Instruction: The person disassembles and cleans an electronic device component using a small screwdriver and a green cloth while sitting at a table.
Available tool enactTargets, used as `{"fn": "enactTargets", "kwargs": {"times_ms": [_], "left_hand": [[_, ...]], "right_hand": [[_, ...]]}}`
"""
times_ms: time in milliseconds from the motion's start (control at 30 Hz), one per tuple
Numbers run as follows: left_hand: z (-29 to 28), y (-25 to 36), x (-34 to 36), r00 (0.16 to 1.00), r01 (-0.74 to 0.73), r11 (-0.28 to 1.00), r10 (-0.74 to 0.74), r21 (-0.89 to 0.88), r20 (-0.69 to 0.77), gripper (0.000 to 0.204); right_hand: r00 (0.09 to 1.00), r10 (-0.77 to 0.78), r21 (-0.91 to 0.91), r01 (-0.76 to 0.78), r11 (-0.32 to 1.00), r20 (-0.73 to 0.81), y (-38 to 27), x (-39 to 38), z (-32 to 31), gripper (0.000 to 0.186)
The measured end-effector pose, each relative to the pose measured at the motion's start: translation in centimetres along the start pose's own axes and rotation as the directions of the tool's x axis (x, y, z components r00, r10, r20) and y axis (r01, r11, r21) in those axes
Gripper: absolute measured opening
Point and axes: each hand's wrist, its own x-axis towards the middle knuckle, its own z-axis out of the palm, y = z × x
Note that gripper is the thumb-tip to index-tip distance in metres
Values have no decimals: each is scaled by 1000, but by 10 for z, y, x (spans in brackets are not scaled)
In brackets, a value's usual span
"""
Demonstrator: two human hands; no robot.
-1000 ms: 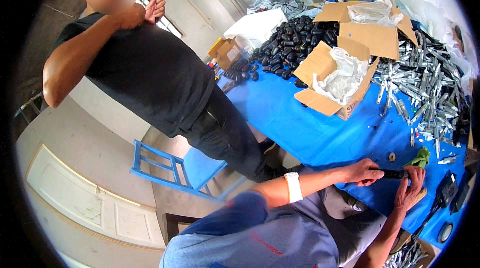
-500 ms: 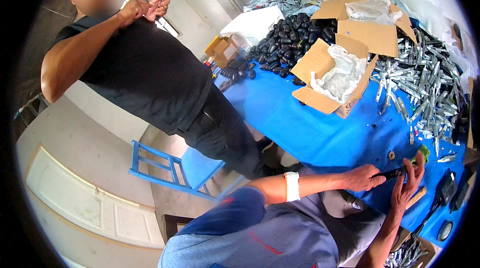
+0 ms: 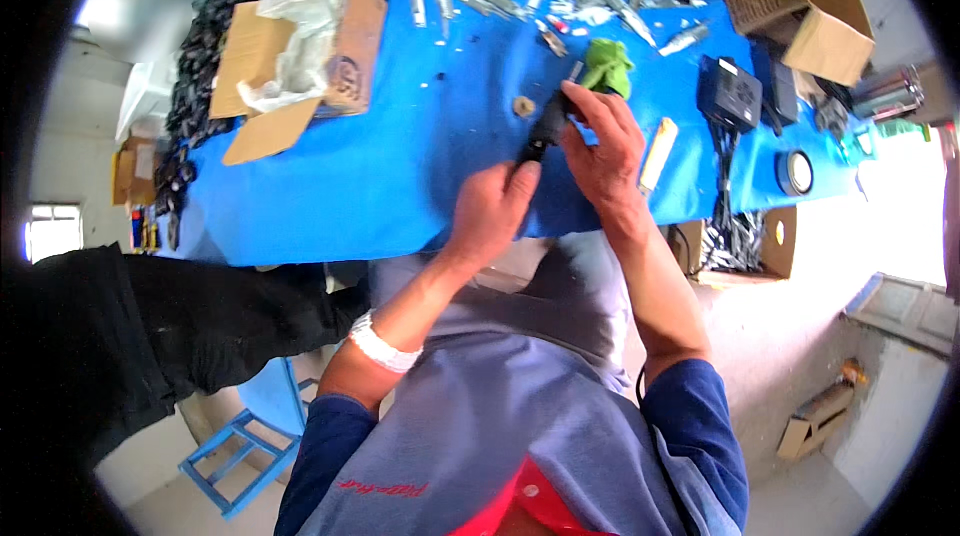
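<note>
Over the blue-covered table, my two hands share a black elongated object with a thin metal tip; its exact kind is not clear. My left hand is closed on its near end, thumb along the side. Higher up, the fingers of my right hand bend round the far part and hide some of it. Just beyond the right fingertips lies a crumpled green cloth. A small tan ring-like disc rests left of the object, and a slim yellowish stick-like tool right of my right hand.
Many silvery metal parts are heaped along the far side. An open carton with clear plastic stands left; dark rounded pieces lie beyond. At right are a black boxy adapter, a round black-and-white item and another carton. A person's dark-clothed legs are at left.
My view has swung right and down, so the table and both hands now sit nearer the middle. Both hands still hold the black object. The other person's upper body has left the view.
</note>
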Motion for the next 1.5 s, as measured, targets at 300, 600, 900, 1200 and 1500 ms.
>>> {"fn": "enactTargets", "kwargs": {"times_ms": [300, 600, 900, 1200, 1500], "left_hand": [[20, 4, -2, 991, -116, 963, 130, 243, -44, 41], [14, 8, 1, 996, -93, 969, 90, 229, 25, 46], [0, 4, 10, 967, 118, 981, -79, -152, 244, 47], [-3, 2, 9, 940, 200, 946, -112, -256, 321, 44], [-5, 1, 5, 940, 224, 931, -127, -287, 318, 44]], "right_hand": [[987, 106, 107, -93, 990, -123, 0, -5, -5, 22], [752, 629, 608, -596, 524, 195, 13, 2, -8, 27], [732, 645, 669, -593, 448, 218, 21, 2, -5, 30], [740, 656, 750, -517, 413, 149, 26, 2, -3, 32], [666, 743, 893, -369, 256, 62, 31, 5, -10, 25]]}}
